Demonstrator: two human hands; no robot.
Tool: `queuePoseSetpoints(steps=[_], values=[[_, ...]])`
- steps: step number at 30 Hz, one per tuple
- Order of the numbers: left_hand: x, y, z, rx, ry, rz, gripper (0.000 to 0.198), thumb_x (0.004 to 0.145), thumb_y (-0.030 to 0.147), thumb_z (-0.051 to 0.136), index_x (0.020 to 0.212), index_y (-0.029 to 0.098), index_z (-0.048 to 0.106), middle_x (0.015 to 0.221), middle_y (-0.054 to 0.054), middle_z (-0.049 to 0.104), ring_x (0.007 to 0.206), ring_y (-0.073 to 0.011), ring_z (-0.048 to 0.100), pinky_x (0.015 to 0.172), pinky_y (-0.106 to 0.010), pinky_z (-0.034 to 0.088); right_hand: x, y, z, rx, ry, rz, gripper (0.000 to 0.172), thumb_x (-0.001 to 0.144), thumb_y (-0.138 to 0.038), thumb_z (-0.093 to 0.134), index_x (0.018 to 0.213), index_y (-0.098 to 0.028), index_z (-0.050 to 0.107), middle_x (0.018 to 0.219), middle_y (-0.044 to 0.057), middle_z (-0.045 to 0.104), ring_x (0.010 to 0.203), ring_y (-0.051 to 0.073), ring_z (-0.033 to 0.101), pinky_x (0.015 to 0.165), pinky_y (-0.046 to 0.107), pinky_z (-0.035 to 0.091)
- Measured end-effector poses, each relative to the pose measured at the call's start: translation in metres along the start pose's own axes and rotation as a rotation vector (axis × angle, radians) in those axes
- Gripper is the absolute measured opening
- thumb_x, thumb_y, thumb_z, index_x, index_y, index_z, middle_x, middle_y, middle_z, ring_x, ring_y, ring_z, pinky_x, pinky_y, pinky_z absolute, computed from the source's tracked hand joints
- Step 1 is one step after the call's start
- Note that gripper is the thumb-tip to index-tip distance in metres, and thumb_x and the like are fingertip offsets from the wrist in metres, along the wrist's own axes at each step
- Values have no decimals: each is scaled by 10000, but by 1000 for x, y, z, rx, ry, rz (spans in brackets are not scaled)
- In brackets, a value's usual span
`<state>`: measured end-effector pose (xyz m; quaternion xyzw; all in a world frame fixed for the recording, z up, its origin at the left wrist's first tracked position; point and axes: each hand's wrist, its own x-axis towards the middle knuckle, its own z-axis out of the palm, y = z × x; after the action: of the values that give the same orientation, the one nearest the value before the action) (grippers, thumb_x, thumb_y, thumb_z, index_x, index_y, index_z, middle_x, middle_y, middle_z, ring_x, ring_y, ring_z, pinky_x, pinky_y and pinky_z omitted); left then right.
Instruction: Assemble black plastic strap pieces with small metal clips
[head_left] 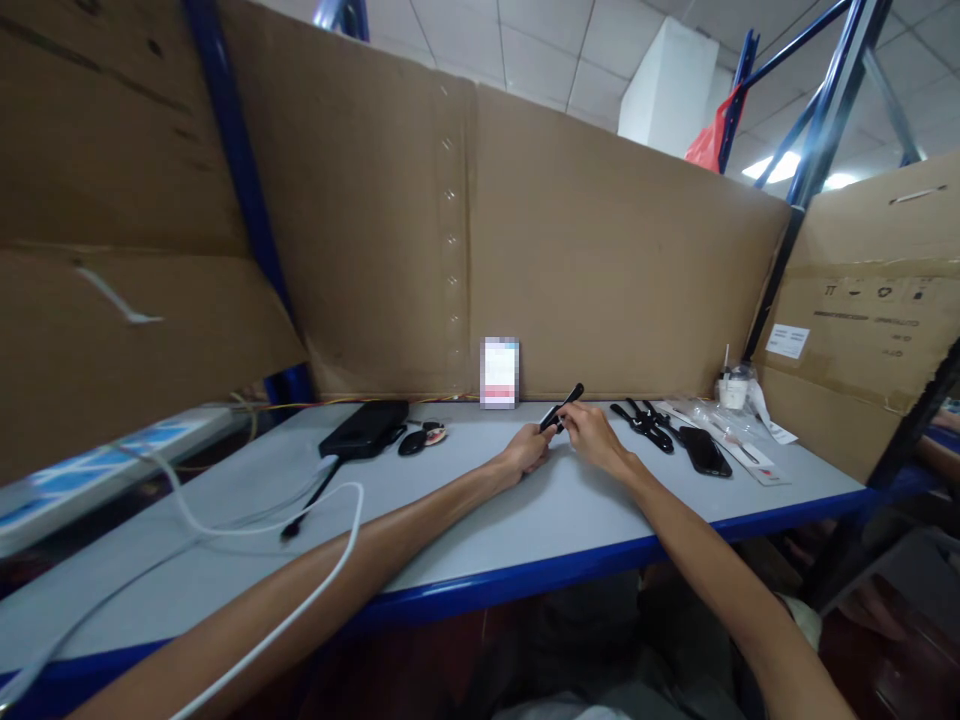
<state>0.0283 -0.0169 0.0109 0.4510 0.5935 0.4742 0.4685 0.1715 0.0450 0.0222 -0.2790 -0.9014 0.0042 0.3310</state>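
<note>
Head view, and both hands are busy over the middle of the bench (pixel 585 510), with a slim black strap (pixel 575 394) between them, one end poking up beyond the fingers. Left hand (pixel 529 450) curled round the lower part, right hand (pixel 592 432) closing in a narrow pinch just beside it; so the piece is up and in hand, that much is done. Whether anything on it has been fastened or parted, nobody can tell from here, the fingers cover the detail. Over to the right, a cluster of dark straps (pixel 643 424) lies out of either grip, so those look like pieces not being handled. Next to them, a phone (pixel 706 452) flat on its back, a white card (pixel 761 468) near it, clear plastic and a small cup (pixel 733 390) behind. Upright at the back, a blurred screen (pixel 499 373) leans near the cardboard wall (pixel 375 200). Off to the left, a black case (pixel 365 428) and a small rounded black thing (pixel 412 442). And the likely nuisance: a white cable (pixel 352 500) loops across the left forearm, a possible snag.
</note>
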Motion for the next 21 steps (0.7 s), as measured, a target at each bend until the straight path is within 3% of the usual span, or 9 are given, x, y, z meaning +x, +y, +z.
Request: queuePoseSetpoints(steps=[6, 13, 18, 21], values=[[3, -1, -2, 16, -35, -10, 377, 984, 368, 514, 681, 238, 331, 461, 119, 250, 345, -42, 213, 403, -214, 71, -2, -14, -11, -279, -170, -154, 309, 889, 25, 501, 1087, -142, 670, 1110, 121, 679, 1039, 221, 617, 877, 301, 464], [4, -3, -6, 19, -91, 7, 411, 970, 410, 525, 661, 236, 317, 463, 116, 251, 360, -34, 188, 403, -207, 67, -1, -18, -11, -384, -246, -190, 281, 929, 5, 473, 1101, -136, 645, 1142, 128, 667, 1090, 225, 593, 891, 311, 470], [5, -3, -8, 3, -122, -15, 407, 952, 417, 555, 670, 238, 321, 469, 121, 245, 364, -32, 186, 406, -212, 58, -3, -19, -8, -256, -165, -71, 307, 880, 19, 498, 1083, -128, 674, 1105, 135, 702, 1005, 216, 639, 843, 292, 464], [6, -1, -10, 0, -160, -38, 386, 971, 395, 529, 678, 229, 339, 477, 117, 257, 361, -27, 191, 409, -209, 51, -1, -15, -5, -66, -97, 54, 296, 866, -14, 533, 1063, -142, 714, 960, 99, 743, 868, 196, 664, 780, 276, 457]])
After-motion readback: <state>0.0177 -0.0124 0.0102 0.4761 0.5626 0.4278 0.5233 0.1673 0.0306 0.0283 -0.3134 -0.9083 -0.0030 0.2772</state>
